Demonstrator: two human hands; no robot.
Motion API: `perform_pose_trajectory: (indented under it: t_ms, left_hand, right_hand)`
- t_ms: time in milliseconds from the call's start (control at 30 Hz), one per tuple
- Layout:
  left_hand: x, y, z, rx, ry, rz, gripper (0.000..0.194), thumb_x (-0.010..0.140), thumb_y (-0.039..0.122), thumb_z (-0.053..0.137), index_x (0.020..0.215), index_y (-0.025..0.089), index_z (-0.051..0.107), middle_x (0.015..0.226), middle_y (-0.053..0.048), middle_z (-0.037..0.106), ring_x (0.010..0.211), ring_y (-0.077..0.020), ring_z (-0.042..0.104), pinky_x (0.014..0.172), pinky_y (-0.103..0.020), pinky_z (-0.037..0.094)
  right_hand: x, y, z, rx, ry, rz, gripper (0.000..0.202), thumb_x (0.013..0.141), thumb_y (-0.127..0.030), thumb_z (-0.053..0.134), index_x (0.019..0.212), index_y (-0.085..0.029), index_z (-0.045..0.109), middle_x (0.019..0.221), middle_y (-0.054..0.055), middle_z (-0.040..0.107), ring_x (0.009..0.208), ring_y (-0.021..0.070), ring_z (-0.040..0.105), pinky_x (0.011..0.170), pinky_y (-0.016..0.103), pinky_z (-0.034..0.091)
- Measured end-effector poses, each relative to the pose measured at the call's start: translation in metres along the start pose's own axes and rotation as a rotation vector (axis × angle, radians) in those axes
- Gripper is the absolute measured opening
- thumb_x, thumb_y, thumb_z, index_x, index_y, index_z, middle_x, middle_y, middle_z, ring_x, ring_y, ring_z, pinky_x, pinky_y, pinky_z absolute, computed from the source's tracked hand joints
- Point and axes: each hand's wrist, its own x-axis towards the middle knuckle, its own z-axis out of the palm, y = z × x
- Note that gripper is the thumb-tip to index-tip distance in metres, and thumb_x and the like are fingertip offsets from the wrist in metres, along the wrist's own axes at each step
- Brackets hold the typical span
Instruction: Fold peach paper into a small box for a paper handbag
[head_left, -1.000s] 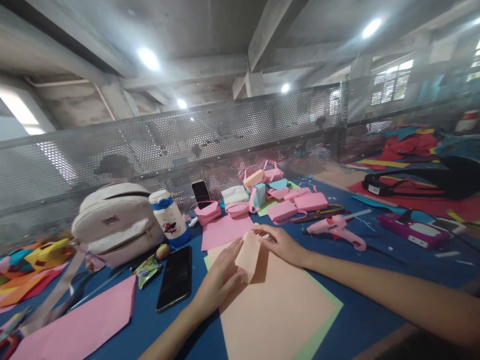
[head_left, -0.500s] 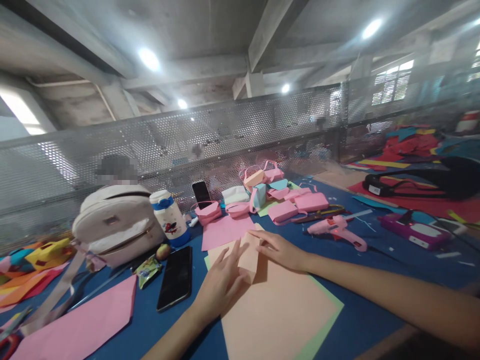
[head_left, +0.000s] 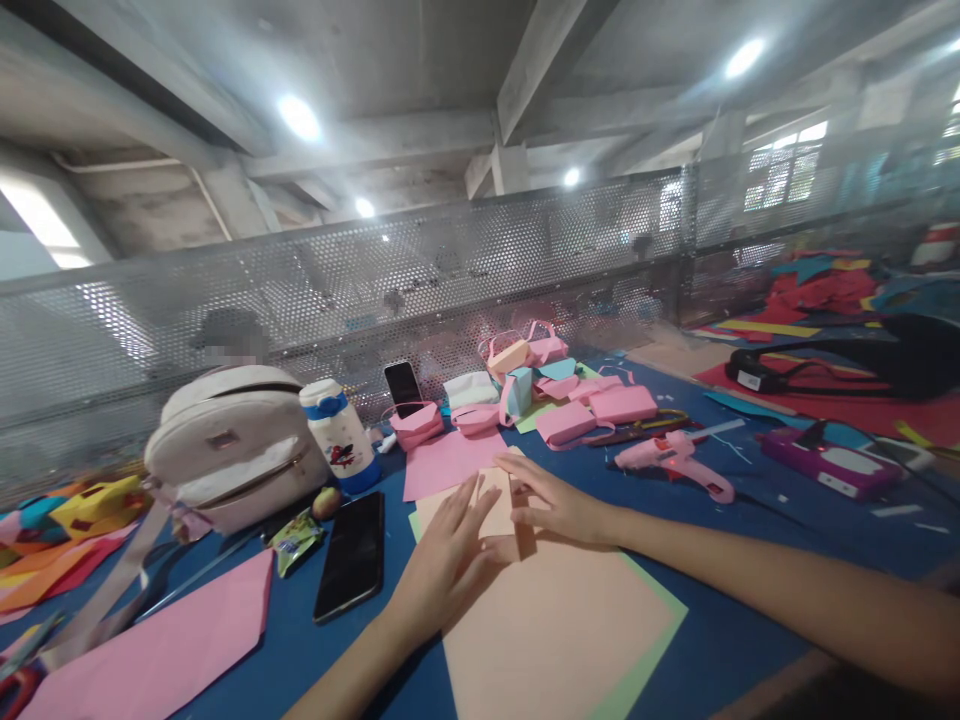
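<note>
A small folded piece of peach paper (head_left: 496, 518), shaped like a little box, stands on a large peach paper sheet (head_left: 555, 630). My left hand (head_left: 446, 555) lies along its left side, fingers stretched out and fingertips touching it. From the right, my right hand (head_left: 559, 500) rests against the piece with fingers extended and thumb apart, lower down. Both hands are open, and the folded piece sits between them. Light green paper (head_left: 649, 650) shows under the peach sheet's right edge. A pink sheet (head_left: 454, 465) lies just beyond.
Left are a black phone (head_left: 351, 555), a snack packet (head_left: 298, 543), a bottle (head_left: 341, 435), a pale backpack (head_left: 232, 450) and pink paper (head_left: 165, 640). Small pink paper bags (head_left: 566, 425) stand at the back. A pink glue gun (head_left: 679, 462) lies right, before a perforated metal screen (head_left: 450, 270).
The folded peach piece has turned slightly between my hands. My left fingers have come closer together and flatter against it; my right hand has shifted slightly left.
</note>
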Motion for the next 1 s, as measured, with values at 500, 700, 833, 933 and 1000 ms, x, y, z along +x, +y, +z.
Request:
perform_pose_trajectory:
  t_ms: [500,700,833,933,1000]
  left_hand:
    - [-0.002,-0.001,0.003,-0.126,0.052,-0.035,0.055,0.096,0.03,0.05,0.149,0.026,0.034,0.154,-0.012,0.038,0.138,-0.0297,0.041,0.111,-0.05,0.039]
    - [0.002,-0.009,0.001,-0.051,0.143,0.016,0.038,0.097,0.018,0.044,0.13,0.029,0.058,0.134,-0.008,0.061,0.109,-0.0263,0.059,0.092,-0.045,0.047]
    - [0.005,-0.008,-0.004,0.02,0.191,-0.039,0.024,0.095,0.023,0.052,0.106,0.03,0.071,0.109,-0.005,0.073,0.096,-0.0257,0.061,0.087,-0.042,0.042]
    - [0.008,-0.011,-0.006,-0.02,0.256,-0.064,0.021,0.09,0.024,0.06,0.105,0.031,0.072,0.109,-0.006,0.071,0.103,-0.0274,0.059,0.092,-0.045,0.04]
    - [0.008,-0.016,-0.006,-0.112,0.277,-0.099,0.025,0.087,0.024,0.062,0.109,0.031,0.071,0.125,-0.007,0.064,0.115,-0.0288,0.055,0.099,-0.046,0.04]
  right_hand:
    - [0.005,0.013,0.002,0.338,0.006,-0.015,0.065,0.087,-0.031,0.059,0.147,-0.024,0.035,0.157,0.011,0.027,0.144,0.0234,0.028,0.118,0.043,0.025]
    - [0.008,0.016,0.001,0.376,0.014,-0.022,0.054,0.084,-0.022,0.055,0.137,-0.021,0.046,0.145,0.013,0.047,0.139,0.0234,0.038,0.115,0.044,0.028]
    - [0.007,0.011,0.004,0.423,-0.008,0.045,0.05,0.087,-0.024,0.053,0.137,-0.022,0.048,0.129,0.011,0.06,0.125,0.0232,0.053,0.109,0.044,0.035]
    - [0.006,0.007,0.005,0.41,-0.032,0.094,0.048,0.089,-0.029,0.054,0.136,-0.022,0.05,0.125,0.01,0.062,0.119,0.0239,0.056,0.106,0.044,0.037]
    - [0.005,0.002,0.005,0.375,-0.023,0.102,0.043,0.092,-0.035,0.053,0.133,-0.022,0.054,0.129,0.01,0.06,0.124,0.0249,0.052,0.108,0.044,0.035]
